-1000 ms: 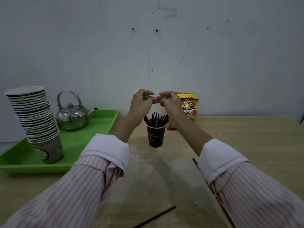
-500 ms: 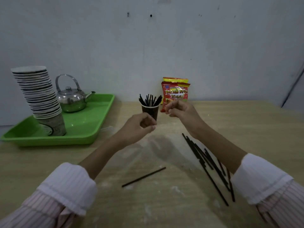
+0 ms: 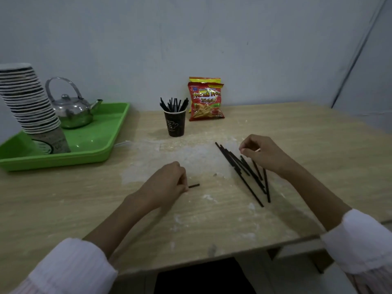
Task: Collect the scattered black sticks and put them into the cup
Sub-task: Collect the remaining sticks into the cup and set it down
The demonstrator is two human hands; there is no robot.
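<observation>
A black paper cup (image 3: 175,124) stands at the back middle of the wooden table with several black sticks (image 3: 174,104) upright in it. My left hand (image 3: 166,184) rests on the table in front of the cup, its fingers closed on a single black stick (image 3: 194,185) whose end pokes out to the right. A loose pile of several black sticks (image 3: 244,169) lies to the right of it. My right hand (image 3: 264,153) hovers over the pile's far side with fingers curled down onto the stick ends. Whether it grips one is hidden.
A green tray (image 3: 99,149) on the left carries a steel kettle (image 3: 73,111) and a tall stack of paper cups (image 3: 29,102). A red snack bag (image 3: 205,100) leans on the wall behind the cup. The table's front edge (image 3: 212,259) is close to me.
Both hands came down from above the cup to the tabletop. The left hand closed on the lone stick; the right hand reached the pile. The view tilted downward.
</observation>
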